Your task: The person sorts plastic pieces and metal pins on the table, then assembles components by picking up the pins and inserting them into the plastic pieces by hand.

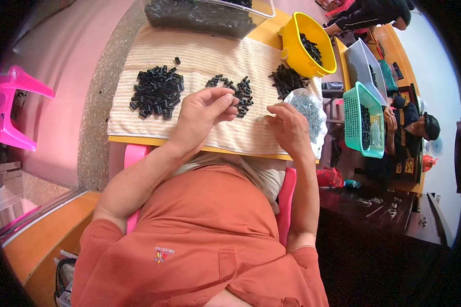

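My left hand (206,110) hovers over the towel with thumb and fingertips pinched together; whatever they hold is too small to make out. Just beyond it lies a loose cluster of small black plastic pieces (245,96). To the left of that hand sits a bigger heap of short black tube-like parts (156,92). My right hand (291,127) has its fingers bent and drawn towards the thumb, beside a white dish (322,134) of small silvery metal parts (306,110). Any thing between those fingers is hidden. Longer black pieces (288,81) are piled beyond the dish.
A striped beige towel (200,51) covers the table. A clear bin (200,23) of black parts and a yellow tub (293,48) stand at the back. Off to the right are a green basket (354,117), a grey bin (356,59) and other people. A pink stool (20,107) is at left.
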{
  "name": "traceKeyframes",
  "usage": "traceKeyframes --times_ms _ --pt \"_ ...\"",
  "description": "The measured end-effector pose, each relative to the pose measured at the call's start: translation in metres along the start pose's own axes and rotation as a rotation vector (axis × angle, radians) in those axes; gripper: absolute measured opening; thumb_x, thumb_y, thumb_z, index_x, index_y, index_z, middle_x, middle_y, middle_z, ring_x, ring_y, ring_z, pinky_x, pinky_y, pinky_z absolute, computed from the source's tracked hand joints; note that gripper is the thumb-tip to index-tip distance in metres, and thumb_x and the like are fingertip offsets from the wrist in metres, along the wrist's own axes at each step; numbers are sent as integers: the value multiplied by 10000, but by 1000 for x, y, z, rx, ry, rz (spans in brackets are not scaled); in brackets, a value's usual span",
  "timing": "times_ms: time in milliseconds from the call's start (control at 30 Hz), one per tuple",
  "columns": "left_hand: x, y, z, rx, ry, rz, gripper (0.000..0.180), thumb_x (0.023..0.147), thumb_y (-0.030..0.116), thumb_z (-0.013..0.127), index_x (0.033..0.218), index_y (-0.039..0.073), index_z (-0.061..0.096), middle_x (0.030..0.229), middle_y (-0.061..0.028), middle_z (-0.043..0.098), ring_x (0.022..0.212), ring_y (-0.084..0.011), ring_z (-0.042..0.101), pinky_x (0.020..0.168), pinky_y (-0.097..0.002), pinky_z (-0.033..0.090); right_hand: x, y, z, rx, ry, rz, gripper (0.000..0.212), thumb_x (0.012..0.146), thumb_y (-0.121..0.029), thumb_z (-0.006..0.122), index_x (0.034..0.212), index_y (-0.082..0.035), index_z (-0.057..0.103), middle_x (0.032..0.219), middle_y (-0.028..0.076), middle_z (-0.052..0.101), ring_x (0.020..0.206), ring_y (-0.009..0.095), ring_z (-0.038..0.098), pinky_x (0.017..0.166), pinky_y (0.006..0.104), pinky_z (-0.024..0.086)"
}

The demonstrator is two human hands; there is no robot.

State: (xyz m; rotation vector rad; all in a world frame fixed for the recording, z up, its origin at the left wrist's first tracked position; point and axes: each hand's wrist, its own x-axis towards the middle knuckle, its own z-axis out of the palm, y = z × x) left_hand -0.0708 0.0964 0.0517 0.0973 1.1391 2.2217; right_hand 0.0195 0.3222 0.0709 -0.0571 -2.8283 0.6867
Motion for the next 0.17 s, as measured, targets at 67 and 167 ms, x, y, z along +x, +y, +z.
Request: traceKeyframes --times_ms 67,167 --pt "1 -2 0 51 -5 0 221 936 134 670 1117 10 649 991 -83 696 837 -121 665 761 -255 569 0 -3 -1 -119 -40 -67 206 818 -125 721 1018 -86 692 998 74 683 901 241 673 796 354 532" --pt "2 -5 -2 124 -28 10 241 927 150 685 1123 15 648 998 -87 699 836 -122 668 775 -257 571 2 -12 -1 -203 -88 -139 205 807 -102 730 1001 -46 695 1023 102 688 951 248 657 849 366 515"
